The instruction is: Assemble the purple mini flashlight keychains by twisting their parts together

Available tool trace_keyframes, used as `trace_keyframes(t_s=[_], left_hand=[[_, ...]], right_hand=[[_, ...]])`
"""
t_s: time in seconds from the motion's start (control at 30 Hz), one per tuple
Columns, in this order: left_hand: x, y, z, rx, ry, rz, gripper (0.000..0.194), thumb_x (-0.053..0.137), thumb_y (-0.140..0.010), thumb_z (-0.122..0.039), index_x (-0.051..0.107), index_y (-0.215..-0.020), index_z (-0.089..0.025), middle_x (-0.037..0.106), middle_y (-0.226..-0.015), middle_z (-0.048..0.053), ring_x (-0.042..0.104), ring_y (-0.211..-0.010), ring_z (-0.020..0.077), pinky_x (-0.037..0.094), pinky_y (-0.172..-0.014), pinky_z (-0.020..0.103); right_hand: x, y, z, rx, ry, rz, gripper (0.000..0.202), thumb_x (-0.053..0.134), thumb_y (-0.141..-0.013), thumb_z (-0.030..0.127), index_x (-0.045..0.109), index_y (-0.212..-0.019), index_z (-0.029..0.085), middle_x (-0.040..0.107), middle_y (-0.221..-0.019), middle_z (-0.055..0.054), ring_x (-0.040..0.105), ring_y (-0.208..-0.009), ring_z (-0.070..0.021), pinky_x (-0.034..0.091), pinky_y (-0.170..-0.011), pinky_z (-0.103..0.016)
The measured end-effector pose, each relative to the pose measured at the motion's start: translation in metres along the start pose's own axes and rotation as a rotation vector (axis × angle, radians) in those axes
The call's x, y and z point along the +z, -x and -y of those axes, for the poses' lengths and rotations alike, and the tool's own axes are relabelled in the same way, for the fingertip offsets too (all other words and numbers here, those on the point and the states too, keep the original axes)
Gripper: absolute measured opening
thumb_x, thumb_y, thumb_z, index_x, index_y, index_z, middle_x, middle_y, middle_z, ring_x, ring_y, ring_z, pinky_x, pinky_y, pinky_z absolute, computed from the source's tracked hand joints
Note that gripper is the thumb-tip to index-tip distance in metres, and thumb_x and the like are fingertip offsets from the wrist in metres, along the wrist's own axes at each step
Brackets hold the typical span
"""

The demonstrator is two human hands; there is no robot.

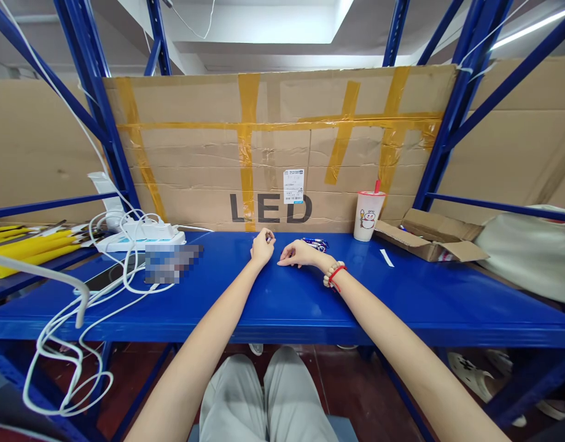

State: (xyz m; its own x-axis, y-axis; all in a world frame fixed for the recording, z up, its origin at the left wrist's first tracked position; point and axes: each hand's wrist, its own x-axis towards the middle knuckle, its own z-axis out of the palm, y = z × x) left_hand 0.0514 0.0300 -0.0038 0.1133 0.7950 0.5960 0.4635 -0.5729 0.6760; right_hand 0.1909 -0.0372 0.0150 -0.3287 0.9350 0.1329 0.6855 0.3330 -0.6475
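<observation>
On the blue shelf top (pixel 305 301), my left hand (pixel 263 247) is closed with its fingers curled; a tiny dark bit shows near the fingertips, too small to name. Beside it, my right hand (pixel 299 253), with a beaded bracelet (pixel 331 274) and red cord at the wrist, has its fingers pinched together low at the surface. What it holds, if anything, is hidden. Just behind the right hand lies a small heap of blue-and-white pen-like pieces (pixel 317 244), partly covered by that hand. The two hands are a short gap apart.
A lidded cup (pixel 368 216) with a red straw stands at the back right, near a paper strip (pixel 386 257) and an open cardboard box (pixel 425 236). At left are a power strip (pixel 148 236), a phone (pixel 112 276) and tangled white cables (pixel 61 319). A cardboard panel (pixel 199 166) closes the back.
</observation>
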Motion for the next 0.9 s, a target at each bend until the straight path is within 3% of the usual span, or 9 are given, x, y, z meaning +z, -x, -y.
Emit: trace_keyframes(t_s=[0.2,0.37,0.5,0.67,0.9], left_hand=[[-0.001,0.004,0.000,0.081,-0.011,0.150,0.021,0.063,-0.063,-0.004,0.058,-0.072,-0.022,0.064,-0.075,-0.003,0.058,-0.075,0.0159,0.040,-0.068,0.025],[-0.006,0.005,-0.010,0.142,-0.095,0.258,0.019,0.061,-0.071,-0.011,0.065,-0.084,-0.025,0.067,-0.088,-0.001,0.060,-0.086,0.0166,0.043,-0.071,0.025],[-0.012,0.008,-0.019,0.119,-0.297,0.334,0.019,0.057,-0.078,-0.021,0.064,-0.095,-0.027,0.066,-0.096,-0.003,0.058,-0.091,0.0139,0.043,-0.073,0.021],[-0.015,0.012,-0.021,0.139,-0.427,0.366,0.019,0.055,-0.080,-0.021,0.065,-0.096,-0.025,0.061,-0.102,0.000,0.055,-0.095,0.0150,0.042,-0.077,0.022],[-0.015,0.014,-0.021,0.121,-0.484,0.424,0.019,0.057,-0.079,-0.028,0.065,-0.096,-0.026,0.059,-0.100,0.001,0.055,-0.094,0.0180,0.043,-0.075,0.024]], right_hand=[[-0.003,-0.003,-0.006,0.019,0.087,-0.136,0.024,0.069,-0.065,0.028,0.067,-0.079,0.009,0.064,-0.072,-0.006,0.057,-0.059,-0.0120,0.045,-0.041,-0.017],[-0.005,-0.003,-0.010,0.049,0.179,-0.265,0.013,0.068,-0.066,0.020,0.068,-0.076,0.011,0.066,-0.071,-0.006,0.060,-0.061,-0.0130,0.045,-0.043,-0.016],[-0.004,-0.004,-0.011,0.083,0.194,-0.287,0.010,0.068,-0.067,0.017,0.067,-0.075,0.011,0.067,-0.069,-0.006,0.061,-0.060,-0.0132,0.046,-0.043,-0.015],[0.000,-0.006,-0.014,0.110,0.212,-0.298,0.010,0.063,-0.070,0.012,0.067,-0.080,0.011,0.068,-0.074,-0.006,0.063,-0.060,-0.0141,0.046,-0.038,-0.016],[-0.001,-0.007,-0.015,0.118,0.316,-0.366,0.013,0.062,-0.069,0.008,0.068,-0.080,0.012,0.069,-0.077,-0.007,0.065,-0.069,-0.0156,0.050,-0.057,-0.018]])
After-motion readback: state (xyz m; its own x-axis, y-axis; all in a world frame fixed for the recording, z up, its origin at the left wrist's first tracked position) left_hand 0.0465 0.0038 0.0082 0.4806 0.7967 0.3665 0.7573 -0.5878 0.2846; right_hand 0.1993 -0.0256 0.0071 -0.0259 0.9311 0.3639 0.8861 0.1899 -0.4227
